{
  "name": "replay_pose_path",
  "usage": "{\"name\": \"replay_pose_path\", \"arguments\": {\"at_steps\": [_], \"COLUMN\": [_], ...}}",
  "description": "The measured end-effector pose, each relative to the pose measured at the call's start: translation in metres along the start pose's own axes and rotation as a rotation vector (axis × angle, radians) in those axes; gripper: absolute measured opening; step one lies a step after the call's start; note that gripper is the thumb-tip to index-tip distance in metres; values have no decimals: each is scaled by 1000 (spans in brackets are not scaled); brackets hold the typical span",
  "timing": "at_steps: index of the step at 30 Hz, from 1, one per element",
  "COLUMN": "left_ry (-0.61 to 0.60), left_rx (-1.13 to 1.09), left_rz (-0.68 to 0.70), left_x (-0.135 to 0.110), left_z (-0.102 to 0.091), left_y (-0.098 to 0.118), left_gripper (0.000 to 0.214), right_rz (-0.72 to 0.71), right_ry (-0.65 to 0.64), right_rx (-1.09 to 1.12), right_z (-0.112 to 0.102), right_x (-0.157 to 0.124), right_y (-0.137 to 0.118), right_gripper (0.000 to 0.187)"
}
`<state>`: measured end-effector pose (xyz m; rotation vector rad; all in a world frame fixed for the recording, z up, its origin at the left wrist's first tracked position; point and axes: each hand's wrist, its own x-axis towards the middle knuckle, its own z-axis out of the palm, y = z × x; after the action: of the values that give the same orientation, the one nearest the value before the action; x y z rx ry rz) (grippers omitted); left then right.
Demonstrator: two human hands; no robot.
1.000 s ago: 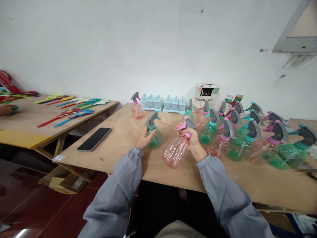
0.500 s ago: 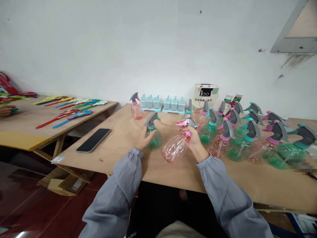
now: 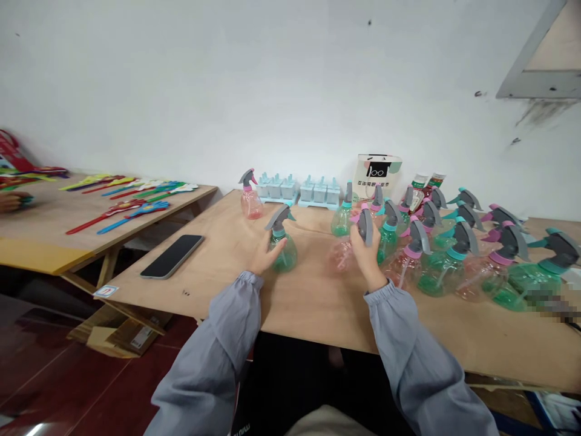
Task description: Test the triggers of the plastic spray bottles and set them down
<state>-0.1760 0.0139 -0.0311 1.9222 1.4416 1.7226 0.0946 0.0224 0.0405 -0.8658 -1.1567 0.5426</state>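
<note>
**Two hands, two bottles on the plywood table**

Far left, a black phone (image 3: 172,255) lies flat on the table (image 3: 313,303), at nine o'clock from the left hand (image 3: 264,257). That hand rests loosely spread against the upright green spray bottle (image 3: 282,254). Over at three o'clock, the right hand (image 3: 368,254) is wrapped around the neck of the pink spray bottle (image 3: 341,255), which is tilted and blurred. Further right stands a crowd of spray bottles (image 3: 454,260).

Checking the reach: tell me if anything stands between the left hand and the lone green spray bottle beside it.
Nothing visible does. The left hand touches the green spray bottle directly, fingers against its left side.
</note>
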Motion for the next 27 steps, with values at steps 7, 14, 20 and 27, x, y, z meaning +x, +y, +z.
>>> {"name": "replay_pose_path", "arguments": {"at_steps": [7, 14, 20, 27], "left_ry": [-3, -6, 1, -20], "left_rx": [-13, -15, -13, -25], "left_rz": [-20, -28, -13, -9], "left_x": [0, -1, -1, -2], "left_z": [0, -1, -2, 0], "left_y": [0, 5, 9, 3], "left_gripper": [58, 60, 60, 59], "right_rz": [-35, -110, -232, -251], "right_ry": [3, 5, 49, 97], "right_rx": [-203, -273, -420, -460], "right_z": [-4, 0, 6, 14], "right_x": [7, 3, 14, 19], "right_y": [20, 53, 70, 80], "right_gripper": [33, 50, 57, 66]}}
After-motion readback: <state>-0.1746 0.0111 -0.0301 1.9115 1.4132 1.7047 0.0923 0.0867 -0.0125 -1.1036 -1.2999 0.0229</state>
